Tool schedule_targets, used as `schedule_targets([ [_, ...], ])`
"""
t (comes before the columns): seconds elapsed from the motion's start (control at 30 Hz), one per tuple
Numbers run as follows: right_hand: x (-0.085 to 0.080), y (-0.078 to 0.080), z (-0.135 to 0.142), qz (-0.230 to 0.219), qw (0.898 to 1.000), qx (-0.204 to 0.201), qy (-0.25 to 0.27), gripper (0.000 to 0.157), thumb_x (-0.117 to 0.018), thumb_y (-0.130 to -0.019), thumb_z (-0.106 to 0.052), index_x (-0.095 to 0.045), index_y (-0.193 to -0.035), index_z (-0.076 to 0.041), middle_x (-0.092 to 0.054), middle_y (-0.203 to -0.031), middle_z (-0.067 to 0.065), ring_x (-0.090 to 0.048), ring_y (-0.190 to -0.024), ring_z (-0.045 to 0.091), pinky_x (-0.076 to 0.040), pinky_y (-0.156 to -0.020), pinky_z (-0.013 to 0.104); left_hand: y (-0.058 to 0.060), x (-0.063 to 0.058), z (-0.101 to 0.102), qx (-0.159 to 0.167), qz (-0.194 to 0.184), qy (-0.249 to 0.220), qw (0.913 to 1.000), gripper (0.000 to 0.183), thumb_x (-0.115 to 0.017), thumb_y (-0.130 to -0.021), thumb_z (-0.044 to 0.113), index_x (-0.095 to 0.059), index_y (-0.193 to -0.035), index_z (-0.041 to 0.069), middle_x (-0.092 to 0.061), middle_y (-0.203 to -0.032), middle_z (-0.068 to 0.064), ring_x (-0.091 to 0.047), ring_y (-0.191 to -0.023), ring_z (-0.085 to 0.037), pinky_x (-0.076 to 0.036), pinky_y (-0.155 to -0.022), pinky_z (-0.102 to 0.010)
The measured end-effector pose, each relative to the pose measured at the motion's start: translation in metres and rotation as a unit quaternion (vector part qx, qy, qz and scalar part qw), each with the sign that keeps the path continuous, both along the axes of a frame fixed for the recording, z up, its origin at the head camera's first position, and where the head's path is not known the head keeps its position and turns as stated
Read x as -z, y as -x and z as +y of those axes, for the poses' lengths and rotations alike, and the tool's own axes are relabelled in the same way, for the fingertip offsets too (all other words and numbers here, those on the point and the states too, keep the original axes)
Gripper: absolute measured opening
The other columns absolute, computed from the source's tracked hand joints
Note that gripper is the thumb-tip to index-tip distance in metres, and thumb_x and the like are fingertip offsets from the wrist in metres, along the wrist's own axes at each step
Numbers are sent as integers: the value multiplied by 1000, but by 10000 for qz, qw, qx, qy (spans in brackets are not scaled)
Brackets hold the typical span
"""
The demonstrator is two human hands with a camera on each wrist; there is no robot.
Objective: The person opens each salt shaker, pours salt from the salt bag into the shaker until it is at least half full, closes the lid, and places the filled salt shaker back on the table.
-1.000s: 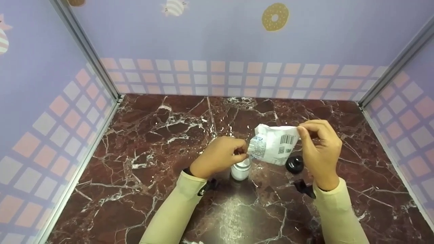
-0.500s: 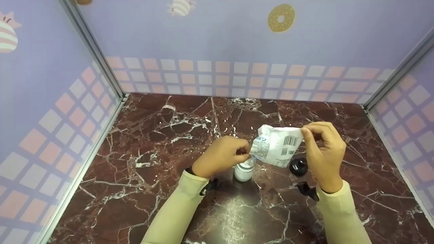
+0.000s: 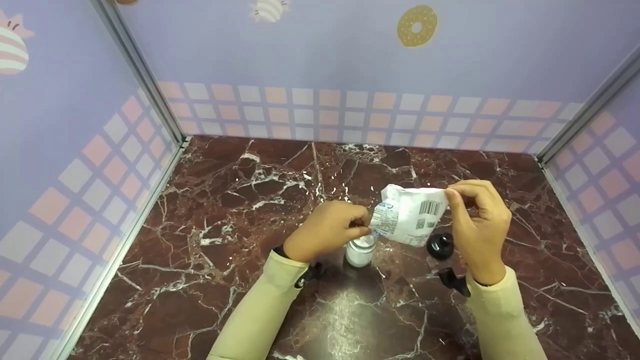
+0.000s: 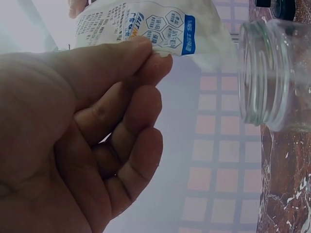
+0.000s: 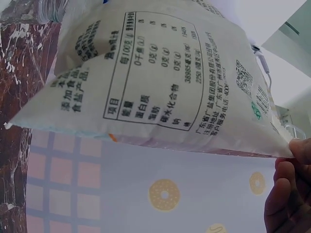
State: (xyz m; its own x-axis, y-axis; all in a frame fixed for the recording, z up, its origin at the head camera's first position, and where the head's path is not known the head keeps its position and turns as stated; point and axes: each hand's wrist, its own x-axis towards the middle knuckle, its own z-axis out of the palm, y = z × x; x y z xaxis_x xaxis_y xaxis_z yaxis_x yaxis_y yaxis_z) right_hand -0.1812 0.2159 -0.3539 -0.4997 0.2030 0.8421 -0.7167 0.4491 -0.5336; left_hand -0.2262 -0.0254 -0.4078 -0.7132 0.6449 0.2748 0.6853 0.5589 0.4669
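A white printed salt bag (image 3: 407, 215) is stretched between both hands, tilted down to the left. My left hand (image 3: 332, 227) pinches its lower left corner between thumb and forefinger; the other fingers curl loosely in the left wrist view. My right hand (image 3: 477, 225) pinches the upper right corner, and the thumb (image 5: 300, 150) shows at that corner in the right wrist view. Just below the bag's left end stands an uncovered glass jar (image 3: 360, 255) with white contents; its threaded neck (image 4: 257, 73) faces the bag in the left wrist view.
A round black lid-like piece (image 3: 440, 246) with a knob lies right of the jar, near the right wrist. White specks dot the dark red marbled table (image 3: 240, 220). Patterned lilac walls (image 3: 320, 60) enclose the back and both sides.
The head view has shifted slightly, so everything sits a little further right in it. Both hands keep their pinch on the salt bag, its tilt nearly unchanged.
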Motion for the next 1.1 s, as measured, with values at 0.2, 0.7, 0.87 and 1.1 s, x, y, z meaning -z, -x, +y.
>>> schedule_targets([
  [0.2,-1,0,-1,-24,10000,-37,-23,6,-69,-77,12,-64,-74,11,-62,-78,20,-54,-68,14,-42,-60,19,-1,-1,0,-40,176,155,9997,14,-69,-86,32,-62,-80,21,-56,-70,14,-51,-62,-4,-43,-60,-21],
  [0.7,-1,-2,-3,-40,9999,-109,26,6,-68,-76,14,-65,-74,11,-62,-79,20,-55,-67,14,-44,-61,19,-2,-1,0,-15,277,276,9992,15,-68,-86,28,-57,-78,21,-54,-69,11,-50,-62,-7,-43,-60,-23],
  [0.87,-1,-2,-3,-55,9999,-88,8,6,-68,-76,14,-64,-74,11,-62,-79,20,-55,-68,14,-44,-61,19,-3,-2,1,-10,305,341,9990,15,-68,-86,29,-58,-79,21,-55,-70,12,-50,-63,-7,-43,-61,-23],
  [1.1,-1,-3,-2,-58,9999,-98,1,6,-69,-76,14,-64,-74,11,-62,-79,20,-54,-67,13,-43,-60,19,-4,-1,1,-59,317,381,9988,17,-68,-86,31,-57,-78,21,-53,-68,11,-49,-62,-8,-42,-59,-24],
])
